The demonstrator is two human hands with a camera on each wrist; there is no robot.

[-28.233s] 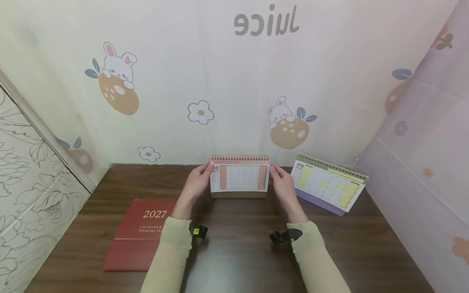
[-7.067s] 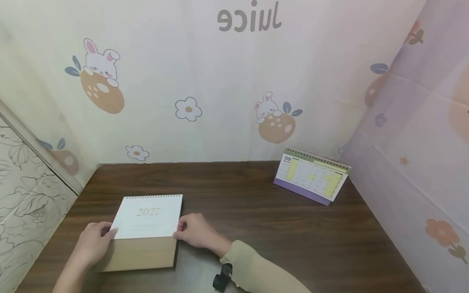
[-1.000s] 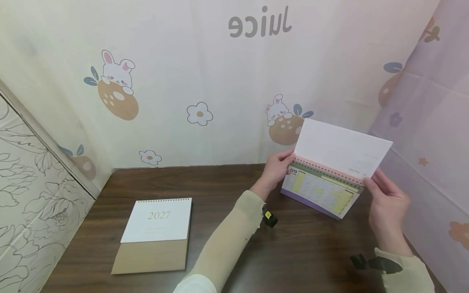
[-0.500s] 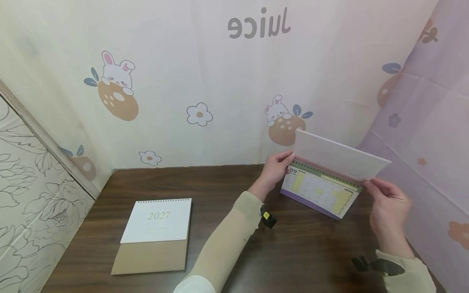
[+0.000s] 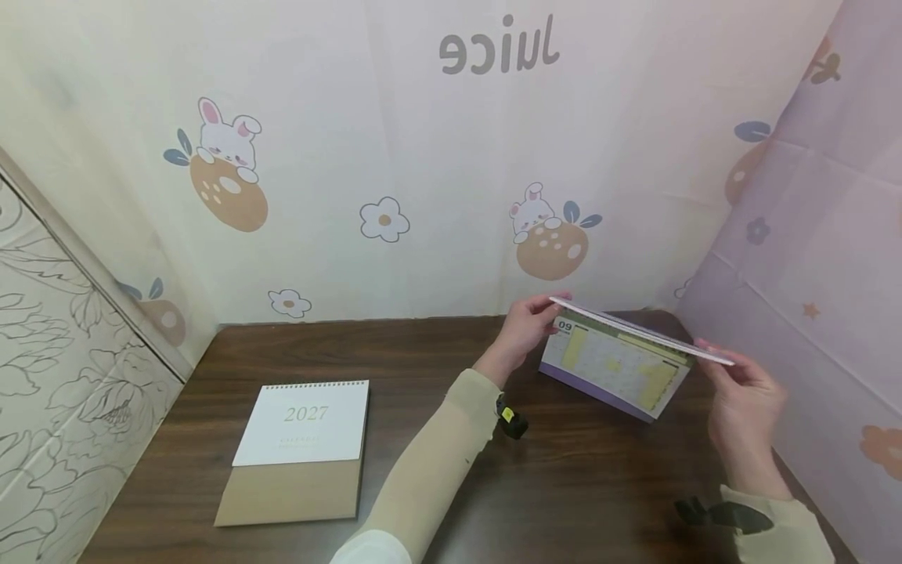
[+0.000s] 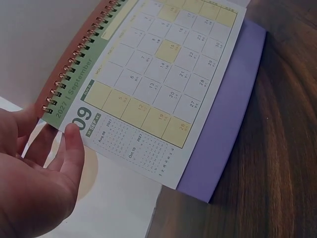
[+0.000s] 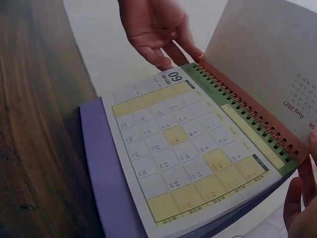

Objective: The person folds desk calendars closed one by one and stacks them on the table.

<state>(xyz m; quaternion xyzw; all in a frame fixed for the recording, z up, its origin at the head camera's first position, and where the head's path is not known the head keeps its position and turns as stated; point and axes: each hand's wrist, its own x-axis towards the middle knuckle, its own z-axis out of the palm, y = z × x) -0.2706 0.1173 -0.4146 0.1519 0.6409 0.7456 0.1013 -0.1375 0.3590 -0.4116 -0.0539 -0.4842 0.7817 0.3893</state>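
A spiral-bound desk calendar (image 5: 613, 364) with a yellow-and-white September page and purple base stands at the right of the table. My left hand (image 5: 517, 337) holds its upper left corner at the rings; in the left wrist view the thumb (image 6: 25, 119) lies at the ring end, some fingers partly behind. At the opposite end of the rings, my right hand (image 5: 747, 411) pinches the corner between thumb and fingers. Above the September page the turned-up August leaf (image 7: 262, 54) stands out from the rings, seen nearly edge-on in the head view.
A second desk calendar (image 5: 306, 423), with a white 2027 cover and tan base, sits at the left of the dark wood table (image 5: 451, 439). A printed curtain (image 5: 423, 157) hangs along the back edge, and a lilac-tinted one (image 5: 831, 258) borders the right side.
Over the last second the raised leaf has swung down toward me, from upright to edge-on. Both hands stay at the ring ends. Earlier, the left calendar's cover was red, and a pink calendar stood mid-table.
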